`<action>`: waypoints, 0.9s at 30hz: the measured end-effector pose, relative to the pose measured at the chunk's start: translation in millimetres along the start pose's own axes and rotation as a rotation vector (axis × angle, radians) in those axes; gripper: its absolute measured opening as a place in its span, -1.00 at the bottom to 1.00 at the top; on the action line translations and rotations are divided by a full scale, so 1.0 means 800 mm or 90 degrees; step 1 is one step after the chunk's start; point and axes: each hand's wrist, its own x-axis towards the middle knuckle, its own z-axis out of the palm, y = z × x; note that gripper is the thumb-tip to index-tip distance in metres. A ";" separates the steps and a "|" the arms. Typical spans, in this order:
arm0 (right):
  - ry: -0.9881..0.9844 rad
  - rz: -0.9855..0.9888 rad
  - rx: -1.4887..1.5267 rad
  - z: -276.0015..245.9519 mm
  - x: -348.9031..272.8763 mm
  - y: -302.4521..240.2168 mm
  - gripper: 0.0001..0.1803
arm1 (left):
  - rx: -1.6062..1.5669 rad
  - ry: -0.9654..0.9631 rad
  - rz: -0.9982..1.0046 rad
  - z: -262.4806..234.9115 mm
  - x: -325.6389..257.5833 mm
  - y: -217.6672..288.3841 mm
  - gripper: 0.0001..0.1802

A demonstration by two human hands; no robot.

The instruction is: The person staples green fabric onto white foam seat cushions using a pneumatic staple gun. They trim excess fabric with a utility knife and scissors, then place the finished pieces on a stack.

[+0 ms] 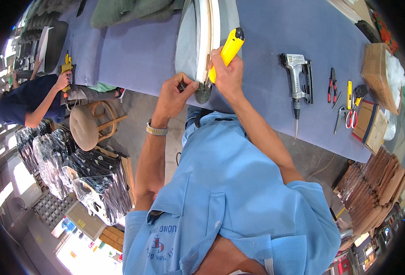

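A yellow utility knife (232, 45) with a black end is gripped in my right hand (230, 75), its tip end pointing down at the near end of a long upholstered panel (187, 41). That panel has grey-green fabric on both sides, with white strips and a bare wooden strip running between them. My left hand (175, 95) is closed, thumb and fingers pinching the fabric at the panel's near end, where a dark, rounded tip of cloth (203, 94) hangs by the table's edge. The blade itself is hard to make out.
On the blue-covered table (266, 27) lie a staple gun (299, 78), red-handled pliers (332, 86), a second yellow knife (349, 95) and scissors (351, 119). A cardboard box (377, 73) stands far right. Dark green fabric (129, 13) lies at the back. A co-worker (33, 98) holds a yellow tool at left, near a stool (84, 127).
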 end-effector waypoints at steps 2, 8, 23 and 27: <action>0.006 0.019 -0.002 0.003 0.000 -0.002 -0.82 | -0.004 0.010 0.003 -0.001 -0.001 -0.003 -0.77; -0.054 -0.032 -0.139 -0.003 0.001 -0.011 -0.78 | 0.288 0.182 0.191 0.022 -0.016 0.035 -0.89; -0.077 -0.012 -0.111 -0.006 -0.008 -0.008 -0.77 | 0.414 -0.006 0.183 0.005 -0.022 0.055 -0.79; -0.085 -0.034 -0.104 -0.012 -0.008 -0.006 -0.77 | 0.338 0.003 0.175 0.006 -0.019 0.048 -0.84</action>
